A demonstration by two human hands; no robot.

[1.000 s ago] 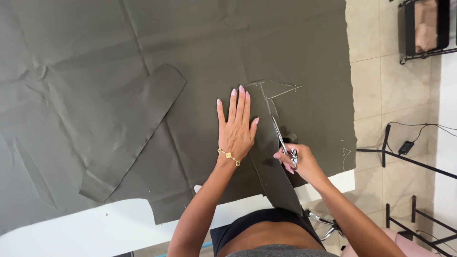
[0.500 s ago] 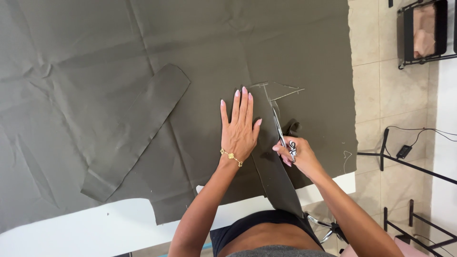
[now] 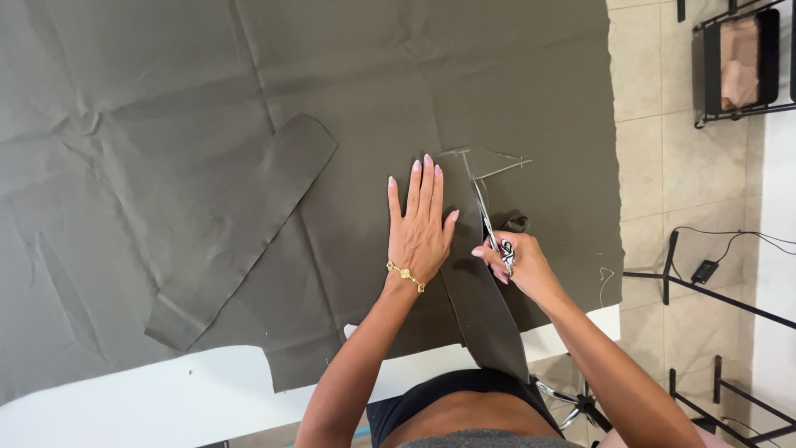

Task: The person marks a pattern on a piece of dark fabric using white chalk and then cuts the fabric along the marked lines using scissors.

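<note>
A large sheet of dark olive-grey fabric (image 3: 249, 99) covers a white table (image 3: 149, 398). My left hand (image 3: 419, 224) lies flat on the cloth with its fingers together, a gold bracelet at the wrist. Just to its right, my right hand (image 3: 514, 261) grips a pair of scissors (image 3: 487, 217) whose blades point away from me along a pale chalk line. A long strip of fabric (image 3: 485, 307) between the two hands runs back over the table's near edge toward my body.
A separate cut strip of the same fabric (image 3: 245, 228) lies diagonally on the sheet, left of my hands. Right of the table is tiled floor (image 3: 655, 166) with black metal frames, a cable with an adapter (image 3: 705, 270), and a black rack (image 3: 738, 58).
The scissors and my right hand have crept a little farther away from me along the chalk line. My left hand stays flat on the cloth.
</note>
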